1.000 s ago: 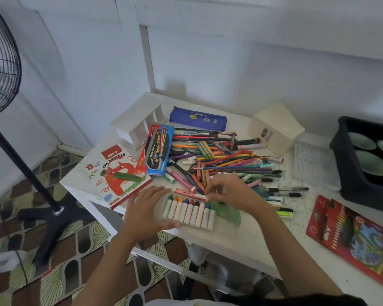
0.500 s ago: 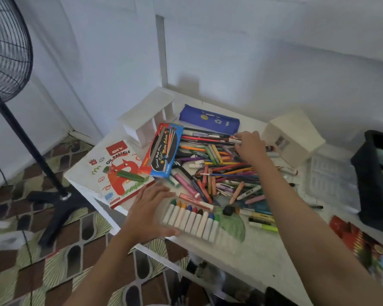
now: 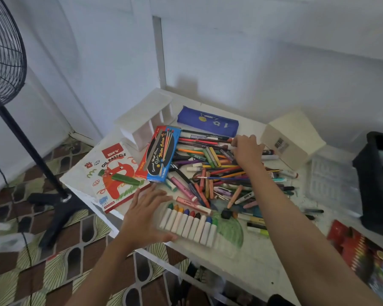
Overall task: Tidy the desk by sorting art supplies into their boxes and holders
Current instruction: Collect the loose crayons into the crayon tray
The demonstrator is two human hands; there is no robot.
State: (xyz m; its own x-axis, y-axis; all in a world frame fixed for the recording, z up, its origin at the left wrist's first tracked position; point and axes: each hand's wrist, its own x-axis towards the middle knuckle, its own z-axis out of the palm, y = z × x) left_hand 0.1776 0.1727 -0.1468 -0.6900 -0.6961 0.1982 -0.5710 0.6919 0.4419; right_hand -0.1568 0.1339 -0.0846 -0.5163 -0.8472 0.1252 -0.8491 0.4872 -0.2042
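A clear tray holding a row of oil pastels point(image 3: 188, 224) lies near the desk's front edge. My left hand point(image 3: 146, 215) rests flat against the tray's left end, fingers spread. Behind it sprawls a pile of pens, pencils and brushes point(image 3: 208, 173). My right hand point(image 3: 245, 151) reaches over the far side of this pile, fingers curled down among the brushes; its fingertips are hidden. The oil pastels box point(image 3: 113, 175) lies at the left with one green pastel point(image 3: 125, 179) on it. A blue watercolour pencil box point(image 3: 159, 153) overlaps it.
A white compartment holder point(image 3: 144, 120), a blue pencil case point(image 3: 208, 124) and a cream box point(image 3: 292, 138) line the back. A clear plastic tray point(image 3: 334, 184), a black crate point(image 3: 378, 173) and a red pencil box point(image 3: 363, 257) lie to the right. A standing fan point(image 3: 5, 62) is on the left.
My right hand has left the tray of pastels and reached to the far side of the pile, where it stays. My left hand keeps its place at the tray.
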